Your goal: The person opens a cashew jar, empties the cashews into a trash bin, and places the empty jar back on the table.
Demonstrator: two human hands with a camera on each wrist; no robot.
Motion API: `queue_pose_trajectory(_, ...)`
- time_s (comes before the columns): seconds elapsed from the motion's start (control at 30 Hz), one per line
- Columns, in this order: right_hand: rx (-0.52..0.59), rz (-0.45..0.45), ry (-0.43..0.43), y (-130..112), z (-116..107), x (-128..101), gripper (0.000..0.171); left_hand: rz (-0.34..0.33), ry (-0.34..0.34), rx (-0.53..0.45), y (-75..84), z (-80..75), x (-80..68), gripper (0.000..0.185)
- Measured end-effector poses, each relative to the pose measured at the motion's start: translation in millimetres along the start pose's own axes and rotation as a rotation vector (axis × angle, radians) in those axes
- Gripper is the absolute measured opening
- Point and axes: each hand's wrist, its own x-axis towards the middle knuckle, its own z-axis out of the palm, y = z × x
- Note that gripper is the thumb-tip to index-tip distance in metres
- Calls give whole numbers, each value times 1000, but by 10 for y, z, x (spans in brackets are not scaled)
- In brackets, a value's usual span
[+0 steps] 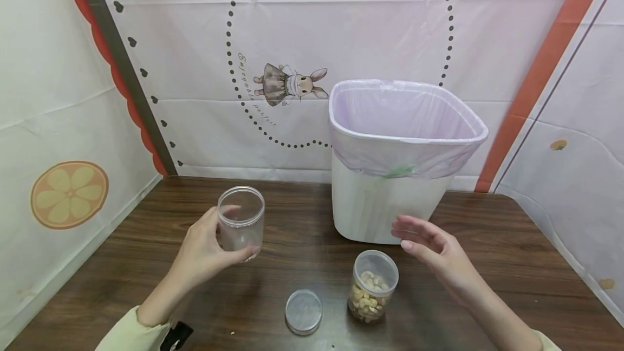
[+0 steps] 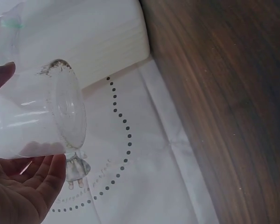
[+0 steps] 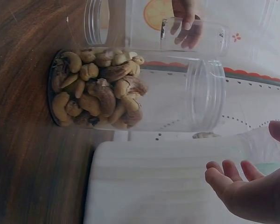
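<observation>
My left hand [image 1: 202, 251] grips a clear plastic jar [image 1: 242, 232] around its side, raised over the table's left part. In the left wrist view this jar [image 2: 42, 109] shows dark specks around its base and nothing else inside. A second clear jar [image 1: 372, 291], without its lid, stands upright on the table, a bit over half full of cashews [image 3: 100, 91]. To its right and slightly behind it, my right hand [image 1: 441, 256] hovers with spread, relaxed fingers, apart from the jar. A round clear lid [image 1: 304, 312] lies on the table between the two hands.
A white trash bin [image 1: 390, 199] with a pale purple liner [image 1: 409, 150] stands at the back, right of centre, behind the cashew jar. A printed cloth [image 1: 292, 26] hangs behind and beside the dark wooden table [image 1: 287, 248]. Small crumbs lie near the table's front.
</observation>
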Motion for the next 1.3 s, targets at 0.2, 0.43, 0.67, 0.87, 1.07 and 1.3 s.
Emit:
queue_pose_trajectory(0.2,-53,67,-2,9,31,-15,39,-15,-29,-2,-34,40,-69,71)
queue_pose_trajectory(0.43,-69,91,-25,42,71,-25,42,-14,-46,28,-42,58,-147,75)
queue_pose_trajectory(0.67,-68,93,-60,86,90,-39,42,-65,-98,-4,-71,77,-216,72)
queue_pose_trajectory(0.87,-48,77,-92,113,92,-50,42,-77,-124,-28,-115,82,-261,72)
queue_pose_trajectory(1.07,-16,58,-117,140,89,-60,41,-95,-174,-35,-130,68,-303,70)
queue_pose_trajectory(1.3,8,40,-147,162,89,-77,41,-145,-255,-76,-133,63,-331,72)
